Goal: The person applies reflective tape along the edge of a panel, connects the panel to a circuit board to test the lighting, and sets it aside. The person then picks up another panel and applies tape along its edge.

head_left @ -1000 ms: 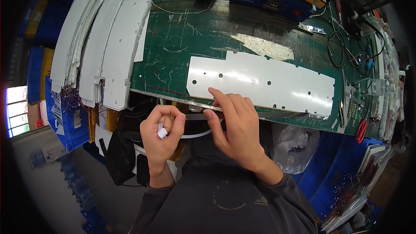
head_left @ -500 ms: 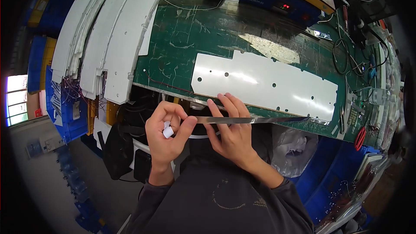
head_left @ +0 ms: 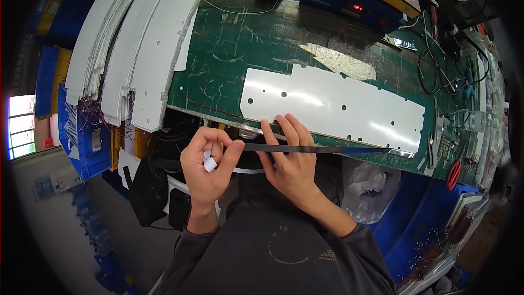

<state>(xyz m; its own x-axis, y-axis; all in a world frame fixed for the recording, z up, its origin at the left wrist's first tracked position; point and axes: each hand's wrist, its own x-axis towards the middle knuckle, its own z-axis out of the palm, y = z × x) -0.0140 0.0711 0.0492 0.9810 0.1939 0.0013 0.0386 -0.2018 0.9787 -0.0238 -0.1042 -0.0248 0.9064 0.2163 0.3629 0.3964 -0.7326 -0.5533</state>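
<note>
Thumb and finger of our left hand [head_left: 199, 172] are pinched together on the near-left end of a long dark strip [head_left: 338, 149]. The other fingers curl in, and a small white piece [head_left: 209, 164] sits in that palm. A second ago, this hand did not have the strip, only the white piece. Our right hand [head_left: 292, 166] is open, with its fingers spread, and the strip goes across those fingers. We can't tell if they press on it.

Just before now the strip shone brightly. Now it looks dark, so maybe it has tipped a little. We think this means both hands are busy with the strip now.

From our left hand the strip runs right, along the near edge of the green counter [head_left: 229, 33], to a shiny bit [head_left: 401, 153]. We can't tell if it is stuck there. Just past the fingers, a white plate [head_left: 322, 98] with holes lies flat, and it has not been moved. More white panels [head_left: 155, 43] are on the left. Red handles [head_left: 453, 173] are on the right, and a blue box [head_left: 335, 4] with red numbers is on the far side.
</note>
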